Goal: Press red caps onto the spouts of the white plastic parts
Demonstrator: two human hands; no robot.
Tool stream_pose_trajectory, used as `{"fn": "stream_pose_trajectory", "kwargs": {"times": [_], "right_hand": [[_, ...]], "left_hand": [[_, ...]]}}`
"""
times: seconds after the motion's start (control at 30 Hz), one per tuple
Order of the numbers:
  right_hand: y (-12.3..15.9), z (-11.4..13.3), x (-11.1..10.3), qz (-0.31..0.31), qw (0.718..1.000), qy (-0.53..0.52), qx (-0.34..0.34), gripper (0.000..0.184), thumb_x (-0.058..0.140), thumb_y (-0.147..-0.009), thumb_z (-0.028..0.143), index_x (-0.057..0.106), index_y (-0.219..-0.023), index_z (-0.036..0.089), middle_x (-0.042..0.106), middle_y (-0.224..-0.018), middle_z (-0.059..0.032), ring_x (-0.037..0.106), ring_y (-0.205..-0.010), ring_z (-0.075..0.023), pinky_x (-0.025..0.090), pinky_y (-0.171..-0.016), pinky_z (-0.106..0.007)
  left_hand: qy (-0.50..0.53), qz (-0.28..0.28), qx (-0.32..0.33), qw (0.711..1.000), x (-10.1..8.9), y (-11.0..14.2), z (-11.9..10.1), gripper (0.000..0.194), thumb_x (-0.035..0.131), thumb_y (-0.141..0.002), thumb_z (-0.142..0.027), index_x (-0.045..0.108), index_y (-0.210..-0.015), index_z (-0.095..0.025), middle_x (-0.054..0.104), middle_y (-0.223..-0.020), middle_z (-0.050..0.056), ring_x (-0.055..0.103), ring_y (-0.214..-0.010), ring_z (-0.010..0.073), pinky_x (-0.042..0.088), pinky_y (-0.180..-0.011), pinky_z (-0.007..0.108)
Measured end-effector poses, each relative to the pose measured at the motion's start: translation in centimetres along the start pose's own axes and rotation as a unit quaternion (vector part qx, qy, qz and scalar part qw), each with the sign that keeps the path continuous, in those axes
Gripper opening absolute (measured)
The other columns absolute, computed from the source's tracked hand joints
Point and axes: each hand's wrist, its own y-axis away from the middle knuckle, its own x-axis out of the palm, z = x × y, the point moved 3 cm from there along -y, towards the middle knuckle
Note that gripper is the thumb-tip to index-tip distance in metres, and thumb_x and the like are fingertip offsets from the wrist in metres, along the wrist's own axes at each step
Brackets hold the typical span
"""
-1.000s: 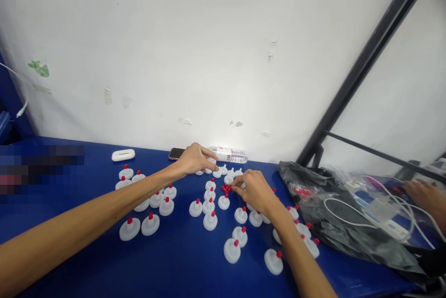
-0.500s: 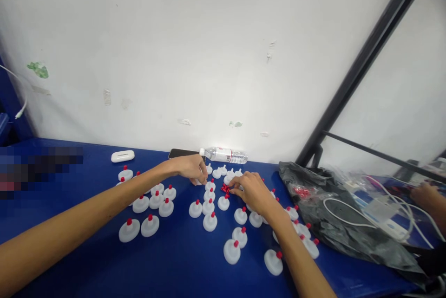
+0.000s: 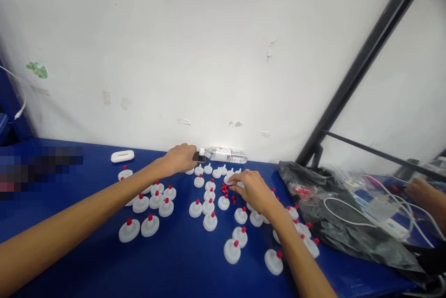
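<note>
My left hand (image 3: pixel 181 158) reaches to the back of the blue table, over a white lid with a bare spout (image 3: pixel 190 171). Its fingertips are hidden, so its grip does not show. My right hand (image 3: pixel 251 187) is beside a small pile of red caps (image 3: pixel 225 188), fingers curled and thumb near forefinger; anything pinched there is too small to make out. More bare-spouted white lids (image 3: pixel 208 168) stand in the back row. A red-tipped white lid (image 3: pixel 199 180) stands between my hands, and several others, like this front one (image 3: pixel 210 221), stand around.
A clear plastic bottle (image 3: pixel 223 154) and a dark phone (image 3: pixel 199 158) lie along the wall. A white case (image 3: pixel 122 156) is at the back left. To the right, a black plastic bag (image 3: pixel 334 223) lies under a power strip (image 3: pixel 390 223) and cables. Another person's hand (image 3: pixel 423 193) shows at far right.
My left hand has moved left and back, and a red-tipped lid now stands where it was. My right hand has shifted slightly, showing loose red caps below it.
</note>
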Motion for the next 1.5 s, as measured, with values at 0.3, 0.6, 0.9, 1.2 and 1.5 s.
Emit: {"fn": "stream_pose_trajectory", "kwargs": {"times": [0.3, 0.6, 0.9, 1.2, 1.5], "right_hand": [[-0.2, 0.4, 0.8, 0.015, 1.0, 0.004, -0.005, 0.015, 0.063, -0.098, 0.024, 0.077, -0.096, 0.025, 0.079, -0.095, -0.0041, 0.065, -0.098, -0.0246, 0.04, -0.087, -0.035], [-0.3, 0.5, 0.5, 0.02, 1.0, 0.006, 0.009, 0.016, 0.062, -0.097, 0.018, 0.076, -0.091, 0.024, 0.079, -0.089, -0.0035, 0.067, -0.094, -0.0243, 0.038, -0.084, -0.033], [-0.2, 0.3, 0.7, 0.018, 1.0, 0.004, 0.012, 0.017, 0.061, -0.097, 0.016, 0.076, -0.094, 0.025, 0.079, -0.088, -0.0032, 0.067, -0.093, -0.024, 0.038, -0.084, -0.033], [-0.2, 0.0, 0.8, -0.002, 0.999, -0.041, 0.015, 0.013, 0.068, -0.093, 0.017, 0.077, -0.086, 0.023, 0.079, -0.086, -0.0056, 0.069, -0.094, -0.0277, 0.041, -0.086, -0.037], [0.1, 0.4, -1.9, -0.129, 0.962, -0.24, 0.03, 0.007, 0.065, -0.095, 0.026, 0.071, -0.097, 0.022, 0.079, -0.094, -0.0016, 0.074, -0.089, -0.0184, 0.053, -0.081, -0.028]], "left_hand": [[-0.038, 0.071, -0.018, 0.997, 1.9, -0.4, 0.1, 0.033, 0.065, -0.098, -0.034, 0.062, -0.127, -0.017, 0.064, -0.127, 0.01, 0.066, -0.107, 0.0251, 0.058, -0.089, 0.045], [-0.009, 0.004, 0.01, 1.0, 0.4, -0.4, 0.3, 0.03, 0.065, -0.099, -0.036, 0.064, -0.121, -0.016, 0.067, -0.119, 0.008, 0.068, -0.099, 0.0226, 0.059, -0.085, 0.042], [0.078, -0.107, 0.118, 0.984, -1.1, 1.1, -2.5, 0.039, 0.059, -0.084, -0.035, 0.07, -0.115, -0.014, 0.074, -0.083, 0.008, 0.067, -0.07, 0.0214, 0.041, -0.057, 0.029], [0.089, -0.108, 0.182, 0.973, -0.5, 1.7, -3.8, 0.031, 0.058, -0.084, -0.033, 0.075, -0.101, -0.014, 0.07, -0.07, 0.005, 0.064, -0.062, 0.0207, 0.037, -0.053, 0.03], [0.078, -0.132, 0.215, 0.965, 0.6, 1.8, -4.4, 0.036, 0.062, -0.086, -0.034, 0.074, -0.112, -0.013, 0.074, -0.095, 0.011, 0.069, -0.08, 0.0249, 0.047, -0.066, 0.03]]}}
